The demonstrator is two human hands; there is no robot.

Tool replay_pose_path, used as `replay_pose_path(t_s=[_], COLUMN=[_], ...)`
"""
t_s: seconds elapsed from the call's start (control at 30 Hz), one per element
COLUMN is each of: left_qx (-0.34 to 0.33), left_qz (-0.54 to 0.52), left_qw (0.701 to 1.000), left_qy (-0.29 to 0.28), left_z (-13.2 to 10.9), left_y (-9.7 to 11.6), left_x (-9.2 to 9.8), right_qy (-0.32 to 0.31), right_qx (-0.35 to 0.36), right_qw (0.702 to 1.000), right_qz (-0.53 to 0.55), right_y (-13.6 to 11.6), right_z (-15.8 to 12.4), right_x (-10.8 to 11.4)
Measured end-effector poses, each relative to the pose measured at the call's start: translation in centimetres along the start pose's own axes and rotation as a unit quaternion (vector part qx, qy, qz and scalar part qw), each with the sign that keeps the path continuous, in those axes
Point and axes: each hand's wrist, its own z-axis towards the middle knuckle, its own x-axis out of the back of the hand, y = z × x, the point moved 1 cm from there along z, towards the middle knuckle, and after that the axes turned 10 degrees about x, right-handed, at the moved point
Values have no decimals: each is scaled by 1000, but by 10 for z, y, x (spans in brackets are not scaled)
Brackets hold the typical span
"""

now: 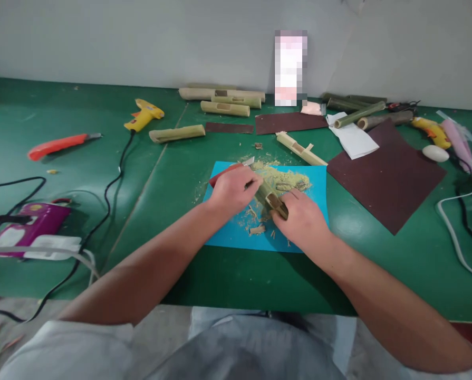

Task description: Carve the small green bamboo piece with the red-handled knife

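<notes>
My left hand (236, 186) is closed around a red-handled knife (224, 173); its short metal blade sticks out past my fingers. The fingertips of that hand meet the upper end of a green bamboo tube (266, 194). My right hand (302, 215) grips the lower end of the same tube, which lies tilted and has a rectangular opening cut in its upper side. Beneath both hands is a blue sheet (230, 238). Pale sawdust (291, 177), shavings and small bamboo chips (257, 230) cover part of it.
Cut bamboo tubes (225, 108) lie along the back, with another (301, 149) beyond the sheet. Brown sandpaper (394, 190) is at the right. A yellow glue gun (144, 115), an orange-red cutter (64, 146) and a purple power strip (38, 224) with cords occupy the left.
</notes>
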Motion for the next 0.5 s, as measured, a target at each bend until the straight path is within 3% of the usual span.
replay_pose_path(t_s=[0.1, 0.2, 0.33, 0.43, 0.5], left_qx=[-2, 14, -16, 10, 2], left_qz=[0, 8, 12, 15, 5], left_qw=[1000, 1000, 999, 1000, 1000], left_qy=[-22, 5, -34, 0, -9], left_z=[-1, 0, 1, 2, 1], left_y=[2, 2, 2, -1, -2], left_x=[0, 1, -1, 0, 0], right_qy=[2, 7, 7, 10, 10], right_qx=[6, 2, 3, 2, 4], right_qw=[1000, 1000, 1000, 1000, 1000], right_qz=[6, 8, 14, 13, 12], right_y=[0, 0, 0, 0, 0], right_z=[0, 0, 0, 0, -1], right_x=[0, 0, 0, 0, -1])
